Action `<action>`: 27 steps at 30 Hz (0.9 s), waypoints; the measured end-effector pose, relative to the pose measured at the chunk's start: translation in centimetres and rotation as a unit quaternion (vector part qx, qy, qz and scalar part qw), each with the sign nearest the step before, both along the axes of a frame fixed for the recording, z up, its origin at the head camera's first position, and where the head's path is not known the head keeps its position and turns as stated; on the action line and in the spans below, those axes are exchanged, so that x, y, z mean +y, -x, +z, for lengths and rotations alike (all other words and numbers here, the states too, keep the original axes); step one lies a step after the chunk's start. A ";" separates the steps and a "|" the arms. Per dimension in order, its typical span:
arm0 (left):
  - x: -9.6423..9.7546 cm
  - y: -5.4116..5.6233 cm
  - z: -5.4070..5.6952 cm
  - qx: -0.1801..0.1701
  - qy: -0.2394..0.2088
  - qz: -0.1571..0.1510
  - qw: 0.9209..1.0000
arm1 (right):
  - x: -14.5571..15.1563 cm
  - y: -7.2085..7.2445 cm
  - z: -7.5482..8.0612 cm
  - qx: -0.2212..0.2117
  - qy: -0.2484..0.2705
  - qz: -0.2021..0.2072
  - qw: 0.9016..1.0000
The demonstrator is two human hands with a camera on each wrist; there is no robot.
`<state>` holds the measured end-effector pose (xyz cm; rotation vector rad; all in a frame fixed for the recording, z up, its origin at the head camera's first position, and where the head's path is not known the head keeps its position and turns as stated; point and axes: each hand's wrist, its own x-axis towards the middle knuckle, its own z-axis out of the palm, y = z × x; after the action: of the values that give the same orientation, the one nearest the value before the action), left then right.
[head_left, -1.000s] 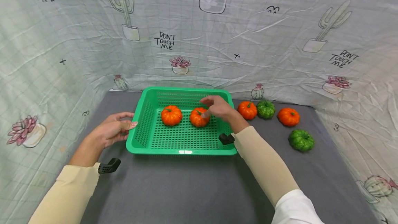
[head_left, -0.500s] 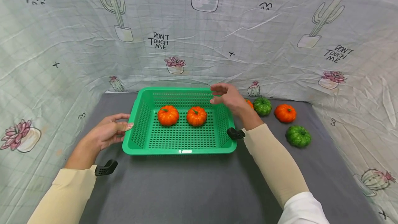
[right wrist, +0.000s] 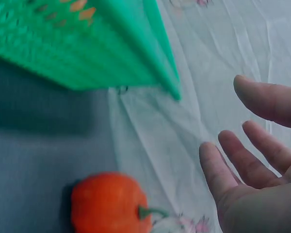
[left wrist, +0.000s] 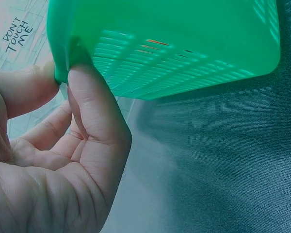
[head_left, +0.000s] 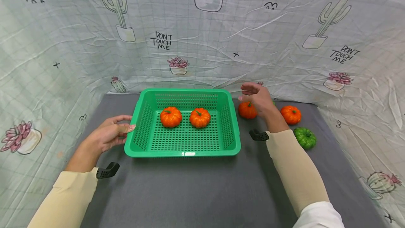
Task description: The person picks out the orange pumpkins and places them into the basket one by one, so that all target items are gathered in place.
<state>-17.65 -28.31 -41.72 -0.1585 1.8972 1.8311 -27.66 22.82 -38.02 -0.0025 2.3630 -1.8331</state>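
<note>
Showing creased, cactus-printed cloth [head_left: 209, 71] across the upper frame and matte grey tabletop [head_left: 177, 192] below. Has at centre a rectangular, slotted green plastic basket [head_left: 155, 154], pinched at its left rim by the left hand [head_left: 111, 133]. Shows the right hand [head_left: 261, 99] right of centre, fingers apart and holding nothing, near a glossy, ribbed orange pumpkin [head_left: 246, 111]. Includes two similar ones, the left basket pumpkin [head_left: 171, 117] and right basket pumpkin [head_left: 200, 118], plus, farther right, a bumpy green pumpkin [head_left: 305, 138]

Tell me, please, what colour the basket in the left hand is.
The basket is bright green, showing best in the head view.
</note>
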 end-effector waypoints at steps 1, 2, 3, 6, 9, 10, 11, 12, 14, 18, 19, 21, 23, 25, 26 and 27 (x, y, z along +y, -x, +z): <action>0.0 0.0 0.0 0.001 -0.001 -0.001 1.000 | 0.4 -0.1 -0.1 -0.001 -0.002 -0.008 1.000; 0.0 0.0 0.0 0.000 -0.002 0.000 1.000 | 0.8 -0.1 -0.3 -0.002 -0.007 -0.016 1.000; 0.1 0.0 0.0 -0.001 -0.002 0.001 1.000 | 1.2 -0.2 -0.5 -0.003 -0.010 -0.024 1.000; 0.1 0.0 0.0 -0.003 -0.004 0.004 1.000 | 2.1 -0.3 -1.2 -0.003 -0.016 -0.046 0.999; 0.1 0.0 0.0 -0.003 -0.005 0.003 1.000 | 2.8 -0.5 -2.2 0.003 -0.030 -0.071 0.997; 0.1 0.1 0.0 -0.004 -0.007 0.004 1.000 | 2.9 -0.5 -2.6 0.006 -0.040 -0.077 0.996; 0.2 0.0 0.0 -0.004 -0.008 0.004 1.000 | 3.1 -0.6 -2.9 0.009 -0.050 -0.083 0.995; 0.2 0.1 0.0 -0.004 -0.008 0.003 1.000 | 3.2 -0.8 -3.3 0.012 -0.058 -0.087 0.994; 0.1 0.0 -0.1 -0.002 -0.007 0.001 1.000 | 3.3 -0.9 -4.0 0.015 -0.080 -0.091 0.992; 0.0 0.0 -0.2 0.001 -0.006 -0.004 1.000 | 3.0 -1.0 -5.3 0.021 -0.102 -0.094 0.990; 0.0 0.0 -0.2 0.002 -0.005 -0.004 1.000 | 2.9 -1.0 -5.6 0.022 -0.107 -0.094 0.990; -0.1 0.0 -0.3 0.002 -0.006 -0.002 1.000 | 2.6 -0.9 -6.1 0.025 -0.122 -0.093 0.988; -0.1 0.0 -0.3 0.002 -0.005 -0.001 1.000 | 2.4 -0.6 -6.7 0.028 -0.139 -0.094 0.985; -0.1 0.1 -0.3 0.002 -0.005 -0.002 1.000 | 2.2 -0.4 -7.2 0.031 -0.169 -0.093 0.981; -0.1 0.1 -0.3 0.003 -0.005 -0.002 1.000 | 2.0 -0.2 -7.5 0.034 -0.187 -0.092 0.978; -0.1 0.1 -0.3 0.003 -0.005 -0.001 1.000 | 1.9 0.0 -7.8 0.037 -0.204 -0.090 0.974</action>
<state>-17.74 -28.45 -42.02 -0.1483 1.8905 1.8423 -27.63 24.73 -45.80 0.1994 2.8309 -1.3975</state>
